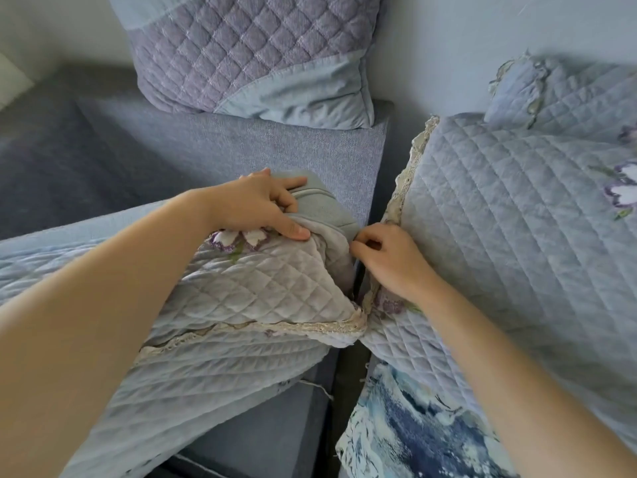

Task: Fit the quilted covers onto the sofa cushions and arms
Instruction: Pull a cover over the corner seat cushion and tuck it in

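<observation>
A pale blue quilted cover (255, 288) with lace trim and purple embroidered flowers lies over a sofa cushion in the centre. My left hand (262, 205) grips the cover's bunched upper corner against the cushion's bare end (320, 205). My right hand (389, 260) has its fingers curled, pinching the cover's edge in the dark gap beside the cushion. To the right, a second quilted cover (510, 215) with lace edging lies over another cushion.
A purple-and-blue quilted pillow (255, 53) stands on the bare grey-blue sofa back (275, 146) against the wall. Bare sofa seat (51, 157) shows at left. A blue-and-white patterned fabric (413, 429) lies at the lower right. A dark gap (344, 367) runs between the cushions.
</observation>
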Available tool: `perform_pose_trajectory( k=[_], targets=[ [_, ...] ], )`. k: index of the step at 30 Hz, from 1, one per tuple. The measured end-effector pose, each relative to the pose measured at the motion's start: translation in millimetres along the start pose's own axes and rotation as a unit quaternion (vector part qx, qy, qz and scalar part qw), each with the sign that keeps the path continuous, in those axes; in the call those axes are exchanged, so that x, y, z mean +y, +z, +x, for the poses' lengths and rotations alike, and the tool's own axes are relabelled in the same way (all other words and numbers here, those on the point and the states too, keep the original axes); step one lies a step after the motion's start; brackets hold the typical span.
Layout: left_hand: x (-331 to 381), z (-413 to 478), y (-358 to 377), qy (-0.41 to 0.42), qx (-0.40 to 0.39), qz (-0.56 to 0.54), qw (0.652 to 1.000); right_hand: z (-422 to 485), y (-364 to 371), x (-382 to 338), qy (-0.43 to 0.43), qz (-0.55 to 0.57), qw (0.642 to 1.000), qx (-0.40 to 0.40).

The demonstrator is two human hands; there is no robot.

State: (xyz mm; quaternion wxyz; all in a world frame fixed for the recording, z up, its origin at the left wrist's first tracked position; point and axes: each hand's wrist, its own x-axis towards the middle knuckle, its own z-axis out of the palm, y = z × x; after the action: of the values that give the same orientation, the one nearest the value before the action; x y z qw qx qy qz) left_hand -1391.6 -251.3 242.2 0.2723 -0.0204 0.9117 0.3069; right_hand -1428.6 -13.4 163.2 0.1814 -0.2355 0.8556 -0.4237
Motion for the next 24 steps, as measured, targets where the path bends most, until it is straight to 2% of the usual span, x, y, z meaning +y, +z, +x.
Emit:
perform_pose_trajectory(
  k=[3,6,10,12,14,16,18,19,21,24],
  targets=[
    [3.7,0.0,0.5,-0.011,0.006,0.021,1.0,-11.6,10.2,-3.8,0.007,0.119,0.992,0.041],
    [17.3,7.3,2.4,-0.041,0.029,0.055,0.997,-10.0,16.4,-10.4,0.037,0.238,0.971,0.012],
    [40.3,38.0,12.3,-0.153,0.085,0.161,0.971,-8.8,26.5,-9.7,0.022,0.244,0.969,-0.022],
    [49.4,49.5,16.4,-0.192,0.101,0.191,0.957,-8.2,32.1,-3.6,0.012,0.235,0.972,-0.012],
    [53.4,54.3,16.2,-0.198,0.105,0.2,0.954,-9.6,34.1,-2.4,-0.023,0.191,0.981,0.031],
    [51.0,53.3,15.3,-0.181,0.101,0.198,0.958,-14.6,34.7,-1.9,-0.105,0.088,0.984,0.116],
    [46.4,48.2,19.2,-0.155,0.108,0.187,0.964,-23.2,39.8,1.0,-0.181,-0.014,0.963,0.197],
    [44.4,44.7,23.0,-0.145,0.113,0.186,0.965,-29.7,44.9,3.3,-0.192,-0.041,0.952,0.235],
    [44.3,39.9,30.6,-0.123,0.123,0.196,0.965,-44.1,54.0,7.1,-0.178,-0.026,0.936,0.301],
    [48.3,33.8,39.8,-0.097,0.126,0.209,0.965,-60.3,61.0,6.7,-0.117,0.079,0.929,0.343]
  ],
)
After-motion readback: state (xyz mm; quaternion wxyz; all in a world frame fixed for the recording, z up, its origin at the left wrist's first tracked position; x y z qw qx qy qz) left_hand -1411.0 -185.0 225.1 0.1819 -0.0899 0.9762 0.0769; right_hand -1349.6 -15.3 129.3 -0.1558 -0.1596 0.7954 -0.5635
